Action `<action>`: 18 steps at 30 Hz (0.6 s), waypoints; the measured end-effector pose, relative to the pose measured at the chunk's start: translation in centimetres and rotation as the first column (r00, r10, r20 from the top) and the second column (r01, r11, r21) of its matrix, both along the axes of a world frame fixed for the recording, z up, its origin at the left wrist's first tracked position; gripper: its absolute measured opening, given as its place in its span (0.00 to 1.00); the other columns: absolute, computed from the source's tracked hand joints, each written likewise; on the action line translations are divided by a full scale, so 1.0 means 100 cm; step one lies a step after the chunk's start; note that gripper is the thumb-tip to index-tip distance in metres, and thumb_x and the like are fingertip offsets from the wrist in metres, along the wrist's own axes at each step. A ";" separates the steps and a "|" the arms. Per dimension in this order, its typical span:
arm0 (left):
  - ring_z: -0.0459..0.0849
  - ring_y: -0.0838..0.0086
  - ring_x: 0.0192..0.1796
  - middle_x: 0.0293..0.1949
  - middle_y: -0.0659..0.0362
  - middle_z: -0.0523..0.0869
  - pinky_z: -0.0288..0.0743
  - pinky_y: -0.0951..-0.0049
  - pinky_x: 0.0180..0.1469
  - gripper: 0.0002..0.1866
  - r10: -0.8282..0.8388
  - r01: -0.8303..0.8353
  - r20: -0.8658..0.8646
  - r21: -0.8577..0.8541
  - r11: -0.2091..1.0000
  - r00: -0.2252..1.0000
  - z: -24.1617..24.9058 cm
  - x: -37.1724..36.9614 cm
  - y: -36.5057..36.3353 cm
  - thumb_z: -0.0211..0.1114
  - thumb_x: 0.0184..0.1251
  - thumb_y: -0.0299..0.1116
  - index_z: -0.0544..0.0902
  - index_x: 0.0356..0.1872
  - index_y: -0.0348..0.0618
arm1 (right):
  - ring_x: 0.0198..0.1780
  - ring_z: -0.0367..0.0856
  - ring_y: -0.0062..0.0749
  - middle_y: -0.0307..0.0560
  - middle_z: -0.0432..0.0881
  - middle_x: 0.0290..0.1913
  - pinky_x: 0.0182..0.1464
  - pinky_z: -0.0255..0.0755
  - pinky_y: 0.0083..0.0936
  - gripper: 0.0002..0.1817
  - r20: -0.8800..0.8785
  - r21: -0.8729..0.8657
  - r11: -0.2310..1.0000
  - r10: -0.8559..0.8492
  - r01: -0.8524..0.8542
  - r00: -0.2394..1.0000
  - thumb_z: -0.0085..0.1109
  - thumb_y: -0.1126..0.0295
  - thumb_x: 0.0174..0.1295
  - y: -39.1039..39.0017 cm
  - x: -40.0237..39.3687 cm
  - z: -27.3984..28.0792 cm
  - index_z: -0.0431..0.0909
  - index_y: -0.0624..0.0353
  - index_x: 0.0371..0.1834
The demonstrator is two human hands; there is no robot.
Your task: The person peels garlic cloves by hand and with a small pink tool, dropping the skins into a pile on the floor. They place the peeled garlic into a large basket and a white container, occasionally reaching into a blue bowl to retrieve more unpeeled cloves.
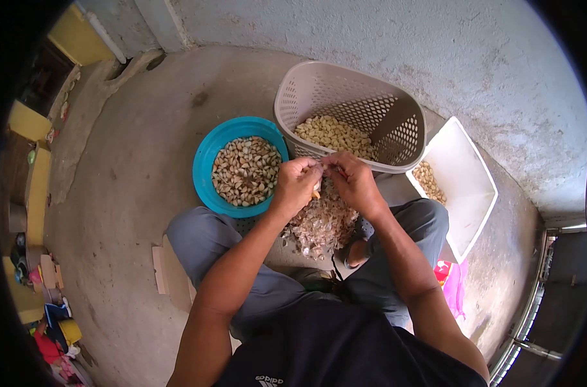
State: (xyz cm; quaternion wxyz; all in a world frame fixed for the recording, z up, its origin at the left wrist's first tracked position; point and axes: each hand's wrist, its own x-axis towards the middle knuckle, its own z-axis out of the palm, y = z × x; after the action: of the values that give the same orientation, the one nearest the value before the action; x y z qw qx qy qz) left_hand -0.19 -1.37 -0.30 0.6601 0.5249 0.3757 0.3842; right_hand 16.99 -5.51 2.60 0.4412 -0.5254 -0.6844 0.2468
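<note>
My left hand (297, 185) and my right hand (354, 185) meet fingertip to fingertip over a heap of papery garlic skins (322, 227) between my feet. The left fingers are closed around a garlic clove (317, 191), whose pale yellowish side shows below them. In a pinch, my right hand has a small bit of red showing at its fingers; I cannot tell what it holds. Left of my hands stands a round blue basin (203, 187) of unpeeled garlic cloves (245, 171). Just beyond them, a grey-brown perforated basket (293, 97) contains peeled cloves (335, 135).
A white box (467, 187) leans open at the right, with more pale cloves (427, 180) inside. Behind the basket rises a grey wall (435, 51). Cardboard (172, 274) lies by my left knee, and a pink bag (456, 290) by my right. Assorted items line the far left.
</note>
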 end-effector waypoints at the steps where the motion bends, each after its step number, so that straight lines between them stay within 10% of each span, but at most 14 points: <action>1: 0.73 0.85 0.17 0.27 0.60 0.84 0.64 0.82 0.13 0.09 0.003 -0.003 -0.002 -0.005 1.000 1.000 0.000 0.000 0.000 0.66 0.74 0.30 0.85 0.42 0.32 | 0.45 0.86 0.52 0.58 0.84 0.44 0.48 0.79 0.37 0.11 0.038 0.028 0.999 0.016 -0.017 0.999 0.63 0.81 0.65 0.000 0.000 0.001 0.82 0.65 0.50; 9: 0.73 0.84 0.17 0.26 0.60 0.83 0.64 0.81 0.13 0.08 0.029 -0.029 -0.001 -0.054 0.998 1.000 -0.003 -0.002 0.001 0.66 0.71 0.29 0.84 0.38 0.32 | 0.49 0.83 0.62 0.63 0.84 0.47 0.52 0.78 0.44 0.13 0.071 0.008 0.997 0.077 -0.078 0.994 0.61 0.81 0.64 -0.003 -0.005 -0.001 0.81 0.67 0.51; 15: 0.74 0.83 0.17 0.26 0.60 0.83 0.65 0.81 0.13 0.07 0.031 -0.030 0.030 -0.063 0.998 0.999 -0.005 0.000 0.002 0.65 0.70 0.29 0.84 0.36 0.33 | 0.32 0.85 0.33 0.45 0.83 0.31 0.34 0.77 0.29 0.10 -0.054 -0.216 0.976 -0.006 -0.006 0.999 0.64 0.78 0.67 -0.005 -0.003 -0.001 0.81 0.66 0.50; 18: 0.74 0.83 0.17 0.27 0.60 0.84 0.66 0.81 0.13 0.07 0.055 -0.046 0.070 -0.133 0.990 0.996 0.001 0.003 0.001 0.65 0.70 0.29 0.84 0.35 0.34 | 0.25 0.78 0.18 0.37 0.80 0.26 0.25 0.70 0.19 0.09 -0.514 -0.443 0.886 -0.128 -0.135 0.848 0.65 0.76 0.69 0.000 0.001 0.002 0.81 0.66 0.50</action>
State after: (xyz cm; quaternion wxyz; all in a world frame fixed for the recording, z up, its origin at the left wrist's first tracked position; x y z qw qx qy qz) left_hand 0.15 -1.24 -0.25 0.6965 0.4563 0.3886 0.3945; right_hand 17.10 -5.54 2.84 0.4737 -0.5252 -0.4579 0.5385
